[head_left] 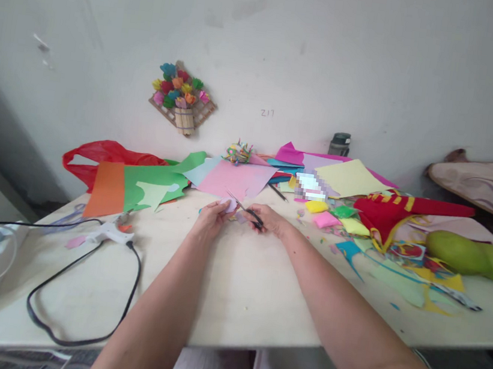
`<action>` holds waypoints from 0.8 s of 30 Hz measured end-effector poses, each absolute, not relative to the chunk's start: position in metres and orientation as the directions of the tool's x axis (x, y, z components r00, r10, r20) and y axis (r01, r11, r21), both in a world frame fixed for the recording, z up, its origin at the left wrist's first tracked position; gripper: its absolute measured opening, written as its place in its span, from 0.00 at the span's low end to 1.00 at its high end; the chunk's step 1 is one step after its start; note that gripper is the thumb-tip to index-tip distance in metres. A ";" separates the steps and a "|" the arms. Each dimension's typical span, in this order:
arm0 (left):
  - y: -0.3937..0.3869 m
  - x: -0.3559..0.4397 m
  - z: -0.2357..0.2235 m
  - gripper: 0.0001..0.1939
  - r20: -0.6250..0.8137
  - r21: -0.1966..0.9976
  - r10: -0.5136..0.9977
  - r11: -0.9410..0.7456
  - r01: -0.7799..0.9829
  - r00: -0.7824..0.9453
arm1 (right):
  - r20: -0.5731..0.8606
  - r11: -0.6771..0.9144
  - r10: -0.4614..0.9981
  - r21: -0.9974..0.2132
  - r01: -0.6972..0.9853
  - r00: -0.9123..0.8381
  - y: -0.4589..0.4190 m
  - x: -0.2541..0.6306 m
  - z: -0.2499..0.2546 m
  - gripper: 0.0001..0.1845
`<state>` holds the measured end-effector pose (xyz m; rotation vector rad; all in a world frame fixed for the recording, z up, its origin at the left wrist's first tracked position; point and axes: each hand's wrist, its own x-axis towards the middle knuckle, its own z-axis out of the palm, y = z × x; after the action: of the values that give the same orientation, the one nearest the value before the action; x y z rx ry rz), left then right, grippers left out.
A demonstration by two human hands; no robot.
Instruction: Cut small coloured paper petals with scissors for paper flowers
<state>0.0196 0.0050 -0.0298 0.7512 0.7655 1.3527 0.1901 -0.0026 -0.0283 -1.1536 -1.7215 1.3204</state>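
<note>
My left hand [214, 216] pinches a small piece of light purple paper [230, 206] above the middle of the table. In my right hand [268, 220] is a pair of scissors [255, 217] with black handles, its blades pointing up and left beside the purple paper. Whether the blades touch the paper I cannot tell. A pink sheet [233, 178] lies just beyond both hands, and a dark pen [278, 193] rests to its right. Small paper scraps are scattered around my right hand.
On the left lie a white glue gun [110, 233] with a looped black cord, orange paper [106, 190] and a red plastic bag [114, 152]. To the right are soft colored packets [326, 220], a red cloth item [388, 215], green fruit [458, 252] and scraps. A dark bottle [339, 144] stands behind.
</note>
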 end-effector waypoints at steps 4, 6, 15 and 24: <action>0.006 0.019 -0.031 0.05 -0.045 0.828 0.997 0.072 -0.556 0.062 | -0.010 0.091 0.925 -0.964 0.249 -0.380 -0.002 0.190 -0.028 0.13; 0.006 0.019 -0.030 0.05 -0.051 0.827 0.997 0.076 -0.557 0.061 | -0.013 0.089 0.925 -0.964 0.249 -0.380 -0.002 0.190 -0.028 0.13; 0.005 0.020 -0.029 0.06 -0.049 0.823 0.997 0.074 -0.563 0.060 | -0.019 0.077 0.928 -0.968 0.240 -0.372 -0.006 0.188 -0.025 0.12; 0.006 0.017 -0.031 0.04 -0.020 0.843 0.997 0.056 -0.535 0.072 | 0.016 0.089 0.930 -0.979 0.183 -0.367 -0.001 0.187 -0.031 0.11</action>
<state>0.0166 0.0059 -0.0309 0.7874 0.7601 1.3510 0.1870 -0.0012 -0.0308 -1.1131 -1.6603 1.3365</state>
